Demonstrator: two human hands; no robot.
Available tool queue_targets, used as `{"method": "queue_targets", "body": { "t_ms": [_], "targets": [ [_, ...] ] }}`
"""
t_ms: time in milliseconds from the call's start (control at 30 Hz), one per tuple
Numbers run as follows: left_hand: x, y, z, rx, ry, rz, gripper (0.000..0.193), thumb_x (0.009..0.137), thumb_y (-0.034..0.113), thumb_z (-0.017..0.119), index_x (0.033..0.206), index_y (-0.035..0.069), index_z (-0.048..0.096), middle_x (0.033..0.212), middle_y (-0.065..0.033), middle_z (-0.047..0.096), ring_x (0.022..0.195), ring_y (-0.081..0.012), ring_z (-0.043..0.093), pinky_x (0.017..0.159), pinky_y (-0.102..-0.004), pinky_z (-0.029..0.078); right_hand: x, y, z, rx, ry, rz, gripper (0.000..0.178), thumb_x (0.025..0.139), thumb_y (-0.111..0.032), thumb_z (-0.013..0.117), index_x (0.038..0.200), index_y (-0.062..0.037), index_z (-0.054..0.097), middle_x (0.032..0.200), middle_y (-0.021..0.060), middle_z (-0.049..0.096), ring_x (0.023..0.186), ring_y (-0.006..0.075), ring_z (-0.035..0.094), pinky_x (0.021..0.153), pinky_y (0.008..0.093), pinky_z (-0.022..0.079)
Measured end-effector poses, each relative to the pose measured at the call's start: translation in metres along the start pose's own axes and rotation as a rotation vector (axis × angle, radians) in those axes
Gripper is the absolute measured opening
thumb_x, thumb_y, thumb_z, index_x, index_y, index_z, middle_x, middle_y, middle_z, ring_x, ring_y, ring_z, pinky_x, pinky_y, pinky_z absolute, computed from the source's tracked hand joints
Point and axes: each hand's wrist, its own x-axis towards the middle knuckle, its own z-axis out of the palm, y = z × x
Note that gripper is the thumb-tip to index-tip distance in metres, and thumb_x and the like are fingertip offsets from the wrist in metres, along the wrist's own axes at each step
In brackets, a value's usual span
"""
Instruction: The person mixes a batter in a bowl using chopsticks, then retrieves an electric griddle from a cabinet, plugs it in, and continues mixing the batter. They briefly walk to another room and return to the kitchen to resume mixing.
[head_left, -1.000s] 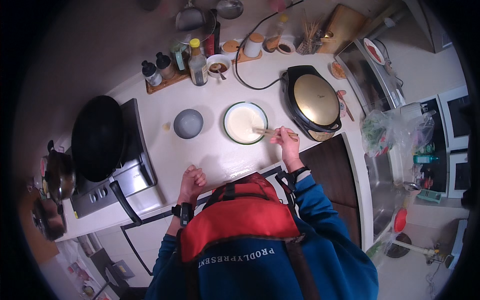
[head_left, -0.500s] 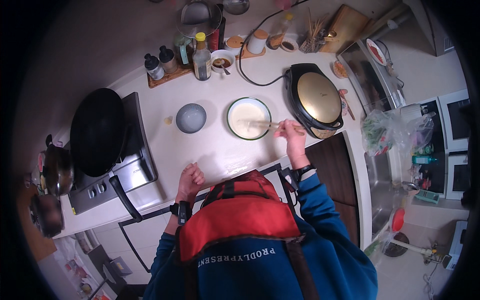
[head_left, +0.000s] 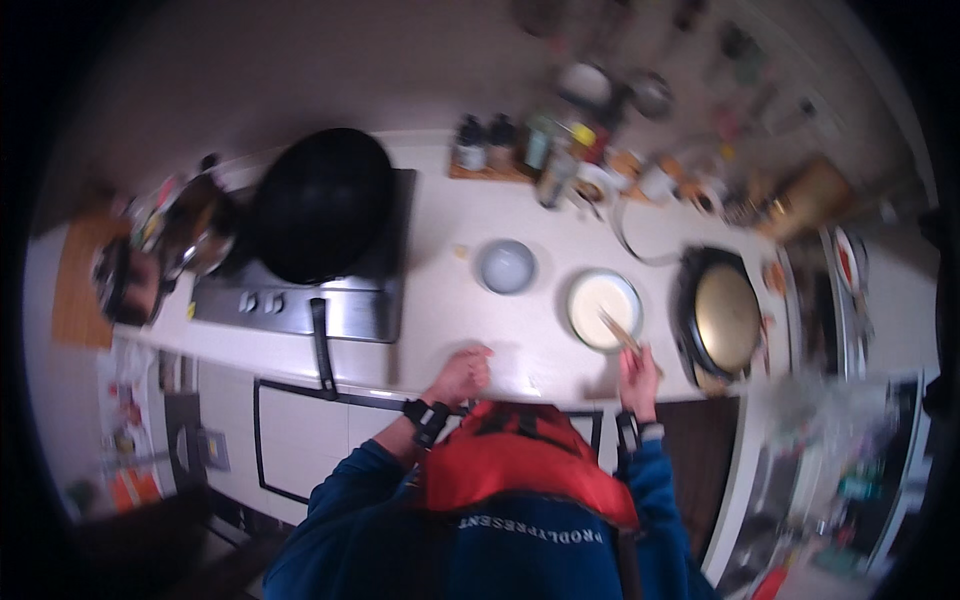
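Note:
My right hand [head_left: 640,382] grips a pair of light chopsticks [head_left: 619,334], their tips down in pale cream batter [head_left: 597,298]. The batter is in a round white bowl [head_left: 572,322] with a dark rim, standing on the counter. My left hand [head_left: 463,374] is curled into a loose fist near the counter's front edge, with nothing seen in it. A small grey bowl [head_left: 507,268] stands beyond it, left of the batter bowl. The picture is blurred by motion.
A black electric griddle [head_left: 725,312] with a gold lid stands right of the batter bowl. On the left, a black wok [head_left: 325,205] sits on a steel stove [head_left: 370,305], its handle jutting past the counter edge. Bottles and jars [head_left: 500,145] line the back wall.
My view has swung left, so the counter items appear further right and the stove shows more fully. The chopsticks stay in my right hand and now slant more toward me.

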Motion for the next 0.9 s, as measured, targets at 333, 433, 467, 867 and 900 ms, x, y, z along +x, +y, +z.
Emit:
{"method": "queue_targets", "body": {
  "t_ms": [333,433,467,867,900],
  "targets": [
    [-0.057,0.009,0.025,0.248,0.171,0.215,0.019,0.076,-0.009,0.043,0.076,0.003,0.058,0.063,-0.0057,0.052,0.056,-0.0157,0.048,0.053,-0.0274,0.04,-0.04,0.055,0.028,-0.321,-0.328,0.54,0.015,0.09,-0.011,0.057,0.103,-0.004,0.057,0.083,0.0071,0.062,0.069,0.0186,0.061,0.066,0.0336,0.052],
    [-0.094,0.006,0.03,0.264,0.306,0.392,0.023,0.069,-0.009,0.036,0.054,0.005,0.047,0.051,-0.0032,0.042,0.045,-0.0134,0.038,0.042,-0.0264,0.028,-0.041,0.077,0.06,-0.371,-0.431,0.654,0.015,0.089,-0.01,0.058,0.103,-0.004,0.057,0.083,0.0086,0.063,0.069,0.0202,0.061,0.066,0.0349,0.052],
    [-0.109,0.008,0.031,0.261,0.294,0.439,0.023,0.07,-0.009,0.036,0.053,0.006,0.045,0.05,-0.0026,0.041,0.043,-0.0125,0.035,0.041,-0.0264,0.026,-0.044,0.084,0.067,-0.361,-0.45,0.688,0.015,0.089,-0.01,0.058,0.103,-0.0039,0.057,0.083,0.009,0.063,0.069,0.0206,0.061,0.066,0.0352,0.052],
    [-0.253,0.178,-0.012,0.266,0.601,0.967,0.019,0.091,0.021,0.047,0.097,0.004,0.055,0.08,-0.0042,0.057,0.075,-0.0166,0.057,0.069,-0.0296,0.046,-0.128,0.18,0.22,-0.731,-1.056,0.711,0.025,0.089,-0.012,0.06,0.112,-0.002,0.054,0.095,0.0092,0.062,0.086,0.0202,0.063,0.075,0.0326,0.052],
    [-0.252,0.193,-0.025,0.304,0.696,0.937,0.023,0.092,0.024,0.049,0.103,0.004,0.055,0.084,-0.0041,0.059,0.081,-0.0161,0.059,0.073,-0.031,0.047,-0.135,0.194,0.232,-0.786,-1.079,0.67,0.029,0.089,-0.014,0.061,0.114,-0.002,0.053,0.097,0.0094,0.062,0.088,0.0196,0.062,0.076,0.0321,0.051]
  ]
}}
